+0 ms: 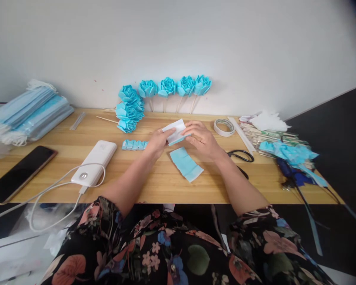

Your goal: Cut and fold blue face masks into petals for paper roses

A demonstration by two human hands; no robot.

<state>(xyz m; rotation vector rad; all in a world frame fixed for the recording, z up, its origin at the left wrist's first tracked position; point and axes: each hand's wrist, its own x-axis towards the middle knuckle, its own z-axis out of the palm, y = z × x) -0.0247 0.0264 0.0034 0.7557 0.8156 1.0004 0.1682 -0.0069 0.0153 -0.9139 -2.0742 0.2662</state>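
Observation:
Over the middle of the wooden table, my left hand (159, 141) pinches a small white-and-blue sheet (176, 131), white face up, with the thumb lying on top. My right hand (202, 136) is closed at the sheet's right edge, fingers bent over it. Just below the hands lies a creased light-blue piece (186, 164) of similar material. A row of small folded blue pieces (134, 145) is next to my left wrist, partly hidden by it. Black-handled scissors (241, 155) lie beyond my right forearm, which covers part of them.
Blue flowers on sticks (167, 87) lean against the wall; more lie stacked to their left (127, 111). At left are face masks (35, 111), a phone (22, 172) and a cabled power bank (95, 163). At right are a tape roll (224, 128), white strips (241, 134) and blue scraps (295, 152).

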